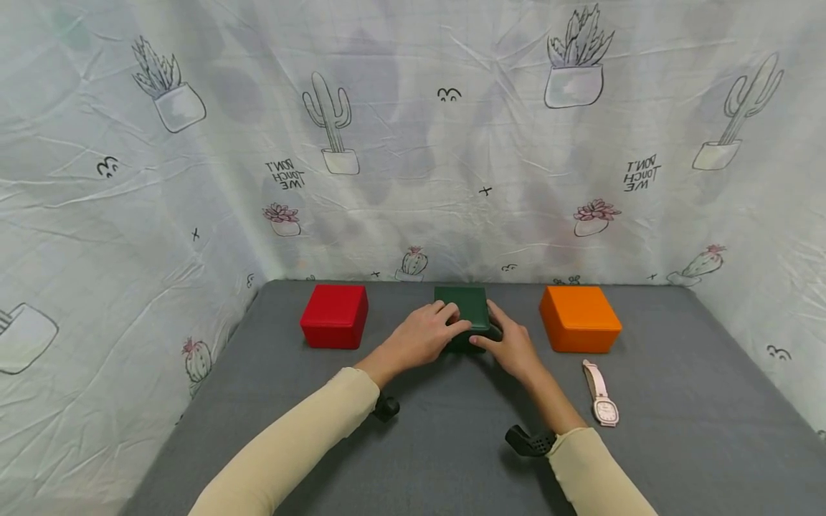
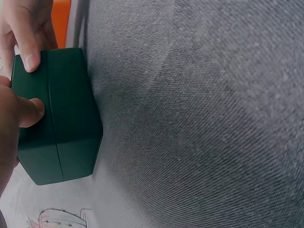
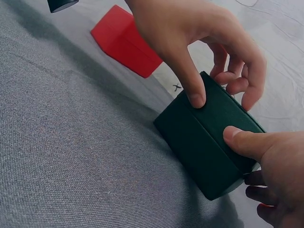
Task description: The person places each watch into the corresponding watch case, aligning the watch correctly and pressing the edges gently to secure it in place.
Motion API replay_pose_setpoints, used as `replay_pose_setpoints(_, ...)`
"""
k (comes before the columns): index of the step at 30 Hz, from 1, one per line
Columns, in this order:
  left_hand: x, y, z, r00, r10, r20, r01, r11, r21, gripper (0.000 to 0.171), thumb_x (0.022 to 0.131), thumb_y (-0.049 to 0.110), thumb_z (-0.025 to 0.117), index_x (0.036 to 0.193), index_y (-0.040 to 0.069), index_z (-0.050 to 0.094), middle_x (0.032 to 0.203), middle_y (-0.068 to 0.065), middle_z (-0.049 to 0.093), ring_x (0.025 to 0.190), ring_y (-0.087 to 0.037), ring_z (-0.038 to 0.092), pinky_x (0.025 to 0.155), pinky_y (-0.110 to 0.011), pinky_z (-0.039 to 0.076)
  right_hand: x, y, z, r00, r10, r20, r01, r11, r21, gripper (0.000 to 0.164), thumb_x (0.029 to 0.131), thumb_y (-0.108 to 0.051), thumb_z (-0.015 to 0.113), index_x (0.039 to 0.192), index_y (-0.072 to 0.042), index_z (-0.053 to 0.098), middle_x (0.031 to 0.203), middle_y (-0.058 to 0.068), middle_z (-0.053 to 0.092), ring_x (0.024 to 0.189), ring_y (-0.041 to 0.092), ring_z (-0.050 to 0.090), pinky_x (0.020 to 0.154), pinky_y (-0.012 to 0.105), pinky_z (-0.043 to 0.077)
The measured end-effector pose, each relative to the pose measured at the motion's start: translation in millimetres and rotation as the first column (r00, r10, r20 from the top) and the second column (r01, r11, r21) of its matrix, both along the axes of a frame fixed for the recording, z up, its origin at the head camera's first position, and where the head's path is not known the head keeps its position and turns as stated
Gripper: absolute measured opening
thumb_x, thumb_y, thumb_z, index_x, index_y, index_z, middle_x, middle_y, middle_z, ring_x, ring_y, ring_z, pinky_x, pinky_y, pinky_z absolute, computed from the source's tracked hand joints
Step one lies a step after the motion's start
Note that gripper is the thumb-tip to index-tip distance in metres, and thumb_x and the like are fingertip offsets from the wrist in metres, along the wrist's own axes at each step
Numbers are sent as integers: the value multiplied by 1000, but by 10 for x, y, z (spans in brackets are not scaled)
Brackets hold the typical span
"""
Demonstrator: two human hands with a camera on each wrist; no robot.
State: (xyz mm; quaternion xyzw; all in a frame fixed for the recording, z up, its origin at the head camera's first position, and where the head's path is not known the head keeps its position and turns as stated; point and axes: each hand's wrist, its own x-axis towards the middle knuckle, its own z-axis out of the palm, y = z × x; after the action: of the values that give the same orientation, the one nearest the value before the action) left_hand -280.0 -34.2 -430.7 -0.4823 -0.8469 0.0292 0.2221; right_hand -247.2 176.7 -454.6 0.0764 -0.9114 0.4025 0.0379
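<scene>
A dark green box (image 1: pixel 463 304) with a lid seam round its sides sits on the grey table between both hands. At its left side, my left hand (image 1: pixel 422 335) grips the upper part, with the thumb on the front face and fingers over the top. My right hand (image 1: pixel 514 349) holds the right side, its thumb pressed to the front above the seam and the other fingers along the far side. In the right wrist view the lid of the green box (image 3: pixel 199 142) looks closed, a thin seam running along it. The contents are hidden.
A red box (image 1: pixel 334 315) stands to the left and an orange box (image 1: pixel 581 319) to the right. A pink wristwatch (image 1: pixel 601 398) lies in front of the orange box. Behind the grey table (image 1: pixel 452 459) hangs a pale cloth (image 1: pixel 413 143) printed with cacti.
</scene>
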Motion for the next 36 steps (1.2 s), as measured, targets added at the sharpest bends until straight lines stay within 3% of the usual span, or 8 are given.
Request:
replay_pose_setpoints(7, 4, 5, 57, 997, 3, 74, -2, 1000, -4, 34, 88, 19, 71, 120, 25, 62, 105, 2, 57, 88, -13, 52, 76, -27, 49, 18, 32, -9, 999, 8, 37, -8, 1000, 6, 82, 88, -32, 71, 154, -13, 26, 144, 22, 47, 133, 41, 45, 103, 59, 41)
replay_pose_setpoints(13, -6, -6, 56, 992, 40, 119, -41, 999, 8, 36, 89, 24, 70, 124, 23, 60, 118, -1, 57, 103, -17, 54, 80, -31, 50, 31, 33, -18, 999, 17, 27, -17, 1000, -14, 75, 90, -30, 69, 152, -12, 32, 142, 21, 50, 132, 41, 46, 103, 59, 41)
replay_pose_setpoints(27, -15, 52, 42, 994, 45, 99, -50, 998, 45, 37, 87, 26, 72, 122, 24, 62, 118, 0, 58, 104, -16, 56, 77, -30, 50, 30, 69, 2, 999, -5, 45, 5, 1000, 2, 70, 91, -28, 67, 149, -4, 35, 137, 22, 55, 126, 39, 54, 101, 56, 44)
replay_pose_setpoints(36, -22, 161, 87, 988, 12, 153, -23, 997, 69, 39, 90, 32, 68, 127, 24, 59, 125, -1, 57, 115, -18, 55, 94, -39, 48, 77, 156, 30, 1000, 9, 18, -9, 1000, -12, 68, 91, -32, 67, 148, -8, 39, 144, 22, 48, 131, 42, 47, 103, 59, 41)
